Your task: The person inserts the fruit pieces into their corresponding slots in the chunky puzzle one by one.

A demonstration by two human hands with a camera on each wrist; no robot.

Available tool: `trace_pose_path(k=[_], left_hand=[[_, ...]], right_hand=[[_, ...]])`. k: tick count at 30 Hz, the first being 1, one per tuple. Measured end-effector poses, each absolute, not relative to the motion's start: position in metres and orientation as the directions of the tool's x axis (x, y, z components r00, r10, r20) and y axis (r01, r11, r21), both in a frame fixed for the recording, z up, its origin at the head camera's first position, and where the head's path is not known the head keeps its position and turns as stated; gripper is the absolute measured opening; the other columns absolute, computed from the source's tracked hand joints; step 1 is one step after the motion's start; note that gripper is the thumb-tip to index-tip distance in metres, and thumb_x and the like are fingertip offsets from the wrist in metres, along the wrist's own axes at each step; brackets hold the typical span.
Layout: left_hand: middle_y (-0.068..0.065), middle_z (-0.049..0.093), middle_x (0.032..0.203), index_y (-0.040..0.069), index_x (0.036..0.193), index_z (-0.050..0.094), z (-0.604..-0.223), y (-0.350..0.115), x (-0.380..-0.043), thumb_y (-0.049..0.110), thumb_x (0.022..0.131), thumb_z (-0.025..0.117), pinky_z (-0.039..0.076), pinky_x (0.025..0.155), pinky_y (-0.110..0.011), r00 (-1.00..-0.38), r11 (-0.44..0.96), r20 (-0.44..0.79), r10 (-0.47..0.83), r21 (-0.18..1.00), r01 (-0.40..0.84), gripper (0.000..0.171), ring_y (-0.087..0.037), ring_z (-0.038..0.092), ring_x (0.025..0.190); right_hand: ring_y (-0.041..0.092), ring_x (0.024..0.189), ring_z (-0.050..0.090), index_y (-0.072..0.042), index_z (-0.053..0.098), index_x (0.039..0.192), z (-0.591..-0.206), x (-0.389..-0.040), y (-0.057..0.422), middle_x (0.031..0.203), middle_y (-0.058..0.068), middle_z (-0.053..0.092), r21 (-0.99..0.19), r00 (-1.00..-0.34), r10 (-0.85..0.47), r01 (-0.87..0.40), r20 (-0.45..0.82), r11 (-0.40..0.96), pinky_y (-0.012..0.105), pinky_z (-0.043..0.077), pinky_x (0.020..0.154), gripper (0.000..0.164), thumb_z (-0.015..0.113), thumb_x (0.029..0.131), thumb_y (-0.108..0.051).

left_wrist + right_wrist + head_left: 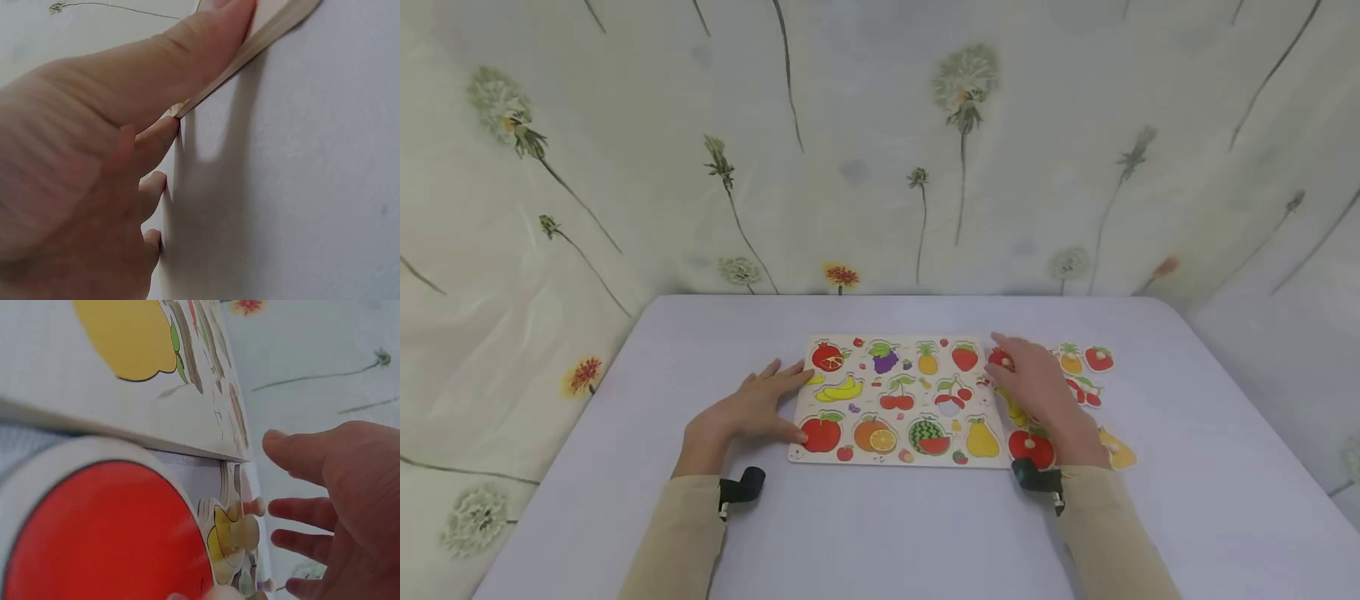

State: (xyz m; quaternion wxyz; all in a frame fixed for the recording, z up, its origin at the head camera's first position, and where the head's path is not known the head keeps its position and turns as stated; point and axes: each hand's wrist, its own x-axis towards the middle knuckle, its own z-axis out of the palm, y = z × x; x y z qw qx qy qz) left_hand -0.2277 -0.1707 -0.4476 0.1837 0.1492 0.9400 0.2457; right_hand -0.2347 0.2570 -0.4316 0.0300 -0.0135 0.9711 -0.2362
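Red apple piece (pixel 1032 448) sits just right of the fruit board (pixel 898 417), among other loose pieces (pixel 1070 362), and over these reaches the right hand (pixel 1047 385), clearly nearer than the left hand (pixel 763 408)! Its grip is spread, pinching nothing. Long axis of the board runs hand to hand, so leftward looks like the direction that matters from pieces to board. Left fingers lie spread at the board's left edge, thumb on top. Now the right wrist view reveals what the head view hides: fingertips (pixel 280 539) apart from a knobbed yellow piece (pixel 222 540).
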Motion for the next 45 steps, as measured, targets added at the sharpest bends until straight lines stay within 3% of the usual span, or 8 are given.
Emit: trace_pose_path(k=[12,22,31,36,39,45], left_hand=[[0.002,0.018,0.168,0.032,0.156,0.031,-0.448,-0.173,-0.229,0.053,0.068,0.085,0.004,0.124,-0.063,-0.877,0.827,-0.257,0.406,0.511,0.234,0.105,-0.034,0.0,0.156],[0.002,0.016,0.169,0.031,0.157,0.03,-0.441,-0.176,-0.223,0.047,0.069,0.086,0.004,0.124,-0.064,-0.865,0.828,-0.288,0.41,0.516,0.221,0.106,-0.034,-0.001,0.156],[0.005,0.016,0.168,0.034,0.157,0.029,-0.446,-0.174,-0.226,0.049,0.068,0.086,0.003,0.125,-0.06,-0.869,0.831,-0.284,0.406,0.509,0.223,0.107,-0.032,-0.001,0.157],[0.006,0.016,0.168,0.035,0.157,0.028,-0.447,-0.174,-0.227,0.049,0.067,0.086,0.003,0.126,-0.059,-0.871,0.836,-0.288,0.398,0.504,0.215,0.107,-0.031,-0.001,0.157],[0.005,0.016,0.168,0.034,0.157,0.028,-0.445,-0.173,-0.227,0.048,0.068,0.086,0.003,0.126,-0.059,-0.87,0.833,-0.287,0.401,0.508,0.217,0.107,-0.031,-0.001,0.157],[0.006,0.015,0.169,0.034,0.157,0.028,-0.444,-0.173,-0.227,0.048,0.068,0.086,0.002,0.126,-0.058,-0.868,0.837,-0.295,0.4,0.503,0.215,0.107,-0.03,-0.002,0.157]], right_hand=[[0.036,0.126,0.047,-0.007,0.054,0.141,-0.447,-0.247,0.257,0.138,0.016,0.05,-0.401,-1.0,-0.007,-0.009,0.007,0.916,0.056,0.049,0.103,0.044,0.058,0.099,-0.017],[0.029,0.104,0.052,-0.006,0.063,0.129,-0.446,-0.252,0.257,0.113,0.012,0.057,-0.43,-0.999,0.041,0.042,-0.011,0.902,0.045,0.055,0.089,0.033,0.06,0.099,-0.019],[0.031,0.106,0.049,-0.006,0.062,0.118,-0.441,-0.256,0.256,0.115,0.015,0.054,-0.459,-0.994,0.055,0.092,-0.093,0.884,0.031,0.049,0.07,0.025,0.059,0.097,-0.017],[0.03,0.103,0.051,-0.007,0.061,0.118,-0.438,-0.254,0.255,0.112,0.015,0.054,-0.449,-0.996,0.055,0.083,-0.075,0.889,0.027,0.051,0.063,0.025,0.062,0.096,-0.019],[0.029,0.101,0.052,-0.008,0.06,0.119,-0.436,-0.253,0.255,0.111,0.014,0.055,-0.447,-0.998,0.055,0.069,-0.043,0.892,0.028,0.053,0.066,0.026,0.063,0.095,-0.019],[0.029,0.102,0.051,-0.008,0.063,0.118,-0.427,-0.252,0.241,0.112,0.013,0.057,-0.473,-1.0,-0.007,-0.006,0.001,0.881,0.044,0.054,0.087,0.024,0.062,0.095,-0.016]])
